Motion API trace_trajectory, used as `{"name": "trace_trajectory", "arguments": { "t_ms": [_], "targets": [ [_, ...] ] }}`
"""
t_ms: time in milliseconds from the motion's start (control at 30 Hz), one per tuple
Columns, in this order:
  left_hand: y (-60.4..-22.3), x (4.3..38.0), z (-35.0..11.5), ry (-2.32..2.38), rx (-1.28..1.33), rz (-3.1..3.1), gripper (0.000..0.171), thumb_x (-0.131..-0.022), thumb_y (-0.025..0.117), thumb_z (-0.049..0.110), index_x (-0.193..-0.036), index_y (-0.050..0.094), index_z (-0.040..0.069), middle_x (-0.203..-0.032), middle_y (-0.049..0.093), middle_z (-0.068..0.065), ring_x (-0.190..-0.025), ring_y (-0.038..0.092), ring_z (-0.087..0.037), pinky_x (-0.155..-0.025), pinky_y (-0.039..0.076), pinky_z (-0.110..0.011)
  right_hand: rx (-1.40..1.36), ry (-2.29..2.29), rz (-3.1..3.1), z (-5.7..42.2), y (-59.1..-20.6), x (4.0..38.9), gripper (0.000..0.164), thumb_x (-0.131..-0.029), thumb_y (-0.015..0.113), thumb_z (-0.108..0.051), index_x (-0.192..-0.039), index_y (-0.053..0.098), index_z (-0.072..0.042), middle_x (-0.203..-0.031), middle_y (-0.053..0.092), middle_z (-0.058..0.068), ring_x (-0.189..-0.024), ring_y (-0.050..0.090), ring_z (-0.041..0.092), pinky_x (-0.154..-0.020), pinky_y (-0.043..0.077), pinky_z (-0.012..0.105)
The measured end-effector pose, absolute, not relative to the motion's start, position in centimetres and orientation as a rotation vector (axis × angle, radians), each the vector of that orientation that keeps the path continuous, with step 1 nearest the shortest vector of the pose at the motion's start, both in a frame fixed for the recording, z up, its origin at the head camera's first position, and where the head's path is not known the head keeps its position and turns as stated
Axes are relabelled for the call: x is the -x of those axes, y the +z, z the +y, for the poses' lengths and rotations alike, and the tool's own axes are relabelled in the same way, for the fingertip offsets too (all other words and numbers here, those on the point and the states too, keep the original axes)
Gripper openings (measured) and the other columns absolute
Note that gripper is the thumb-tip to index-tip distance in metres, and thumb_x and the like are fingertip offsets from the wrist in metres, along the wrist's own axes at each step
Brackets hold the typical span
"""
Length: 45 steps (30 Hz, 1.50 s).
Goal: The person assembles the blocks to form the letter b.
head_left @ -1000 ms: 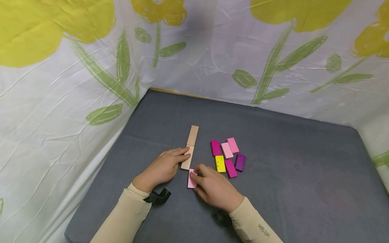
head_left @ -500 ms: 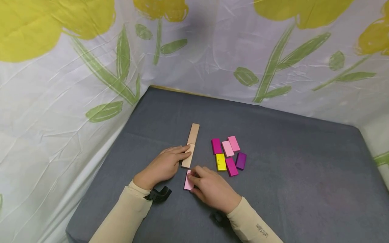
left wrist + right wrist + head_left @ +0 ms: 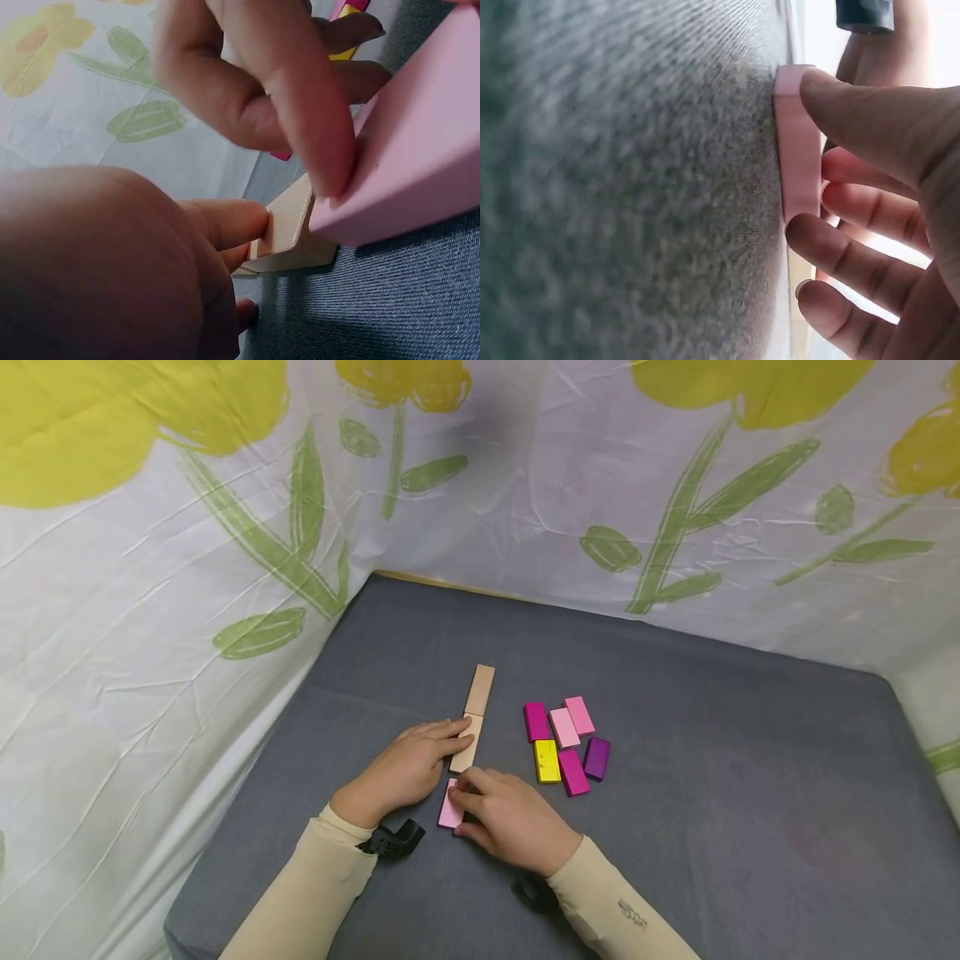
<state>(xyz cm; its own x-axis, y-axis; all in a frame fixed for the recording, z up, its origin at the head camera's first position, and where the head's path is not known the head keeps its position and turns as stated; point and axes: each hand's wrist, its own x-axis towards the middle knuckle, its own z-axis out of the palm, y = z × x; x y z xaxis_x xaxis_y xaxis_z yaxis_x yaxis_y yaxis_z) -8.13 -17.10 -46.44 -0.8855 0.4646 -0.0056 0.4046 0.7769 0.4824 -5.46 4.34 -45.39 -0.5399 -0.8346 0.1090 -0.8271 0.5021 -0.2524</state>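
My right hand (image 3: pixel 517 820) pinches a light pink block (image 3: pixel 451 806) lying flat on the cloth. In the right wrist view, the thumb is at one end of the pink block (image 3: pixel 799 150) and curled fingers are at the other. My left hand (image 3: pixel 401 774) rests its outstretched fingers on the nearer of two plain wooden blocks (image 3: pixel 462 758). The farther wooden block (image 3: pixel 480 690) lies end to end with it. Close to the near end of this row is the pink block, slightly left of its line. In the left wrist view, fingertips touch the wooden block (image 3: pixel 283 225).
Right of the row lies a loose group: two magenta blocks (image 3: pixel 536 721), two pink blocks (image 3: pixel 565 727), a yellow block (image 3: pixel 547 762) and a purple block (image 3: pixel 597 758). Grey cloth (image 3: pixel 750 793) covers the table. A flowered curtain (image 3: pixel 510 510) hangs behind and at the left.
My right hand has slid the pink block leftward along the cloth, from right of the row's end to slightly left of it. The left hand has stayed on the wooden block.
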Motion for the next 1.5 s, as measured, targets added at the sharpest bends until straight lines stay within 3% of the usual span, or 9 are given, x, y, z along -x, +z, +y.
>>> {"name": "trace_trajectory", "arguments": {
  "t_ms": [767, 1000, 1200, 1500],
  "targets": [
    [-46.2, 8.1, -17.1, 0.733, -0.702, 2.851, 0.053, -0.098, 0.045, -0.007, -0.146, 0.063, 0.007, -0.162, 0.049, -0.006, -0.147, 0.049, -0.033, -0.122, 0.036, -0.056, 1.509, -0.452, 2.756, 4.3, -45.6, 6.2, 0.041, -0.094, 0.081, -0.034, -0.130, 0.076, -0.013, -0.118, 0.064, 0.001, -0.098, 0.064, 0.014, -0.088, 0.059, 0.033],
    [-46.1, 8.0, -17.1, 0.725, -0.695, 2.843, 0.052, -0.099, 0.045, -0.006, -0.146, 0.064, 0.007, -0.162, 0.049, -0.007, -0.147, 0.049, -0.033, -0.122, 0.036, -0.056, 1.424, -0.476, 2.741, 4.4, -45.6, 6.1, 0.051, -0.096, 0.079, -0.040, -0.137, 0.071, -0.011, -0.121, 0.064, 0.001, -0.097, 0.065, 0.014, -0.088, 0.059, 0.033],
    [-46.1, 7.9, -17.1, 0.732, -0.691, 2.845, 0.053, -0.098, 0.046, -0.007, -0.145, 0.064, 0.007, -0.161, 0.050, -0.007, -0.146, 0.050, -0.033, -0.122, 0.037, -0.056, 1.411, -0.546, 2.800, 5.0, -45.4, 5.9, 0.042, -0.094, 0.081, -0.033, -0.128, 0.075, -0.009, -0.111, 0.064, 0.002, -0.083, 0.062, 0.013, -0.077, 0.058, 0.029],
    [-46.4, 8.0, -17.0, 0.721, -0.664, 2.850, 0.050, -0.100, 0.048, -0.005, -0.146, 0.064, 0.008, -0.161, 0.050, -0.006, -0.147, 0.050, -0.032, -0.122, 0.037, -0.056, 1.272, -0.618, 2.897, 7.2, -44.9, 6.5, 0.040, -0.090, 0.086, -0.026, -0.122, 0.077, -0.005, -0.108, 0.067, 0.005, -0.087, 0.068, 0.015, -0.079, 0.062, 0.032]
  ]
}}
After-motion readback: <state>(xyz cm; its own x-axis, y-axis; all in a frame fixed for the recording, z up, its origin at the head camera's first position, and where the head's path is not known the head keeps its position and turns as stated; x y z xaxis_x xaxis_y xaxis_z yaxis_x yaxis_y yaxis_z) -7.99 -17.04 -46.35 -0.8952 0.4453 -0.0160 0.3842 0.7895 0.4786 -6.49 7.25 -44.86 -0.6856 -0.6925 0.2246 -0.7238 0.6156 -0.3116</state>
